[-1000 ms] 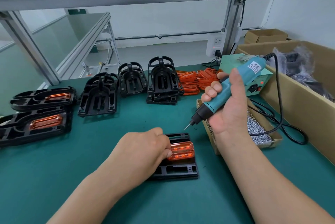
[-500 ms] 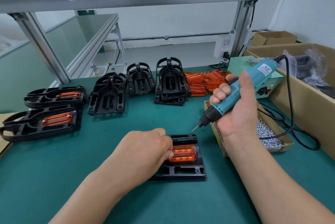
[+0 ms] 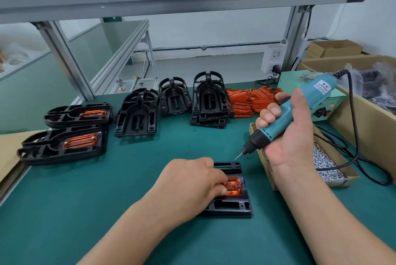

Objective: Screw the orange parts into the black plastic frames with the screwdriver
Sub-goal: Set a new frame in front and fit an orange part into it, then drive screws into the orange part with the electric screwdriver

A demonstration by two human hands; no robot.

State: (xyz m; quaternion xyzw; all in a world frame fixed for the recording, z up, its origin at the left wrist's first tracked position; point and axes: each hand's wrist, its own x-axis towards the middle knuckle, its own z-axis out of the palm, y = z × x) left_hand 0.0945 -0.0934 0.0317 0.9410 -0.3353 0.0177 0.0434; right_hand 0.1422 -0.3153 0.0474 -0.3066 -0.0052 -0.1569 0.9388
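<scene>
Orange part seated in a black plastic frame on the green table, near the front.
Head view: the left hand lies over the frame, bent fingertips holding the orange part down. The right hand grips the teal screwdriver tilted, its bit in the air just beyond the frame's far right corner. A box of screws sits to the right.
</scene>
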